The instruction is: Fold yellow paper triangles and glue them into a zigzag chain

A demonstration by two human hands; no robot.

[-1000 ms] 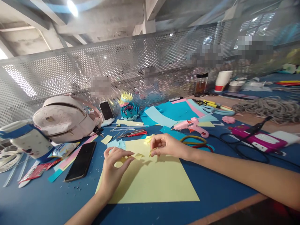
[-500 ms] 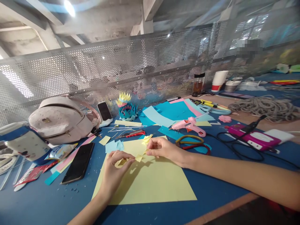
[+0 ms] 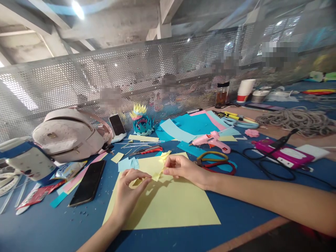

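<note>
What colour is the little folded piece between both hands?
The folded paper piece is pale yellow, like the big sheet beneath; head view shows it best.

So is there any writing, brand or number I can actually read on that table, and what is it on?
Nothing here reads clearly.
The blue snack packet: white lettering, too blurred to read.
The red packet: print too small to read.
The white cup with a red band: no legible text.
The yellow paper piece pinched in the right hand: blank.
</note>
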